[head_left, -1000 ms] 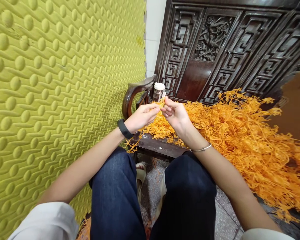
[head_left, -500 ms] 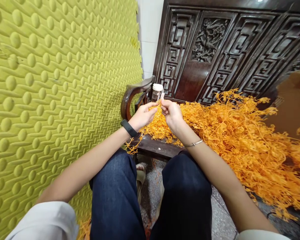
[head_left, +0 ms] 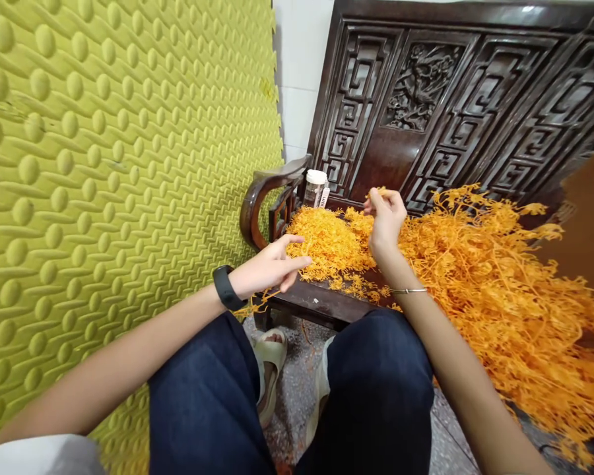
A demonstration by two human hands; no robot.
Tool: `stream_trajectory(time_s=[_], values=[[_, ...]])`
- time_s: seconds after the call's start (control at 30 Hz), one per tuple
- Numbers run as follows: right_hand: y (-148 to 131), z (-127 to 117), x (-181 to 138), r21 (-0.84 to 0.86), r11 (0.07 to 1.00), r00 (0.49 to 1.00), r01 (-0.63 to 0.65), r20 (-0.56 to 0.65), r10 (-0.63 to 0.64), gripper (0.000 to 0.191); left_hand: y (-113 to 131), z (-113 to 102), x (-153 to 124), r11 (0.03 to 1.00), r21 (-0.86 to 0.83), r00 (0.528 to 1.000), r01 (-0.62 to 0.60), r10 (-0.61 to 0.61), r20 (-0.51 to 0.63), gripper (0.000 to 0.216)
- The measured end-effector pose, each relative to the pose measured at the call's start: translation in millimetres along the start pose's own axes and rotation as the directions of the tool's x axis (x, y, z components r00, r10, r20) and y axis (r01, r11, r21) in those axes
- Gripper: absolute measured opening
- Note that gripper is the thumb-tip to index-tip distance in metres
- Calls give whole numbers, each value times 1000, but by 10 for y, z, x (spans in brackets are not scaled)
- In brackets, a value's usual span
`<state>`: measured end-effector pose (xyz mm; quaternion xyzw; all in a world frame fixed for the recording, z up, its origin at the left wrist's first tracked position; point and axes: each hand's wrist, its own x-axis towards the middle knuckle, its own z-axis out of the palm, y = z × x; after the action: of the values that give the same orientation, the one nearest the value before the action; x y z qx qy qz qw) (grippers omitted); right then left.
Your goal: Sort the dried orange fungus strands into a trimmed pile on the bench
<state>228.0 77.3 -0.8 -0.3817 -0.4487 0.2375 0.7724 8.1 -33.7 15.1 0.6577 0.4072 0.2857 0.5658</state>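
Observation:
My left hand is low over the bench's front left corner, thumb and forefinger stretched apart and the lower fingers curled. An orange plastic strand trails from beneath those curled fingers; the grip itself is partly hidden. My right hand is raised in front of the carved backrest, its thumb and fingers pinching a small orange plastic piece. Between the hands lies a low heap of short orange pieces on the bench. A larger pile of long orange strands spreads to the right.
A clear jar with a white lid stands at the back left of the dark wooden bench, beside its curved armrest. A yellow studded foam mat rises on the left. Cardboard leans at the far right.
My hands have parted. The right one has moved right and away from the jar with an orange piece in its fingers; the left has dropped down and left, its thumb and forefinger spreading.

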Motion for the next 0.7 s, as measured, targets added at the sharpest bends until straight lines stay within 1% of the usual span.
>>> stream_trajectory(time_s=[0.07, 0.13, 0.17, 0.23, 0.3, 0.33, 0.37, 0.4, 0.43, 0.47, 0.5, 0.53, 0.57, 0.6, 0.63, 0.7], values=[[-107, 118, -106, -26, 985, 976, 171, 144, -165, 23, 8, 0, 29, 999, -26, 1000, 28, -28, 16, 24], [-197, 192, -205, -82, 956, 938, 283, 230, -258, 20, 19, 5, 48, 998, -58, 999, 31, -29, 23, 14], [-227, 212, -243, -123, 938, 924, 325, 253, -287, 18, 23, 8, 54, 997, -69, 999, 24, -22, 27, 14], [-247, 219, -282, -210, 890, 901, 404, 261, -347, 13, 26, 6, 57, 997, -71, 999, 3, -1, 34, 17], [-207, 188, -262, -287, 839, 882, 463, 248, -401, 10, 23, -7, 52, 998, -59, 999, -30, 32, 40, 20], [-166, 160, -233, -323, 818, 876, 476, 255, -409, 10, 20, -18, 47, 998, -52, 998, -47, 50, 42, 20], [-113, 124, -195, -362, 803, 876, 474, 289, -387, 12, 17, -30, 41, 997, -43, 997, -62, 63, 44, 21], [-53, 82, -153, -414, 786, 878, 458, 350, -328, 18, 15, -41, 35, 997, -32, 996, -71, 73, 43, 21], [11, 38, -112, -481, 763, 876, 431, 424, -228, 29, 14, -51, 29, 997, -18, 996, -76, 77, 42, 23], [73, -6, -76, -558, 729, 866, 396, 490, -95, 42, 14, -58, 23, 997, -5, 996, -78, 78, 38, 25], [127, -46, -49, -633, 686, 846, 359, 531, 47, 55, 16, -62, 19, 997, 1, 997, -79, 79, 26, 29], [170, -77, -34, -692, 644, 821, 326, 545, 170, 63, 20, -62, 16, 997, -2, 997, -79, 79, 9, 34], [196, -97, -29, -729, 615, 799, 299, 544, 257, 63, 26, -59, 15, 997, -16, 997, -80, 80, -9, 39], [204, -105, -35, -746, 604, 782, 280, 542, 308, 56, 34, -53, 15, 996, -39, 996, -82, 81, -26, 43], [191, -101, -51, -747, 607, 767, 270, 548, 333, 45, 45, -45, 18, 994, -71, 996, -82, 80, -34, 46], [108, -62, -107, -704, 656, 752, 272, 581, 311, 24, 71, -26, 27, 986, -145, 997, -77, 73, -27, 48]])
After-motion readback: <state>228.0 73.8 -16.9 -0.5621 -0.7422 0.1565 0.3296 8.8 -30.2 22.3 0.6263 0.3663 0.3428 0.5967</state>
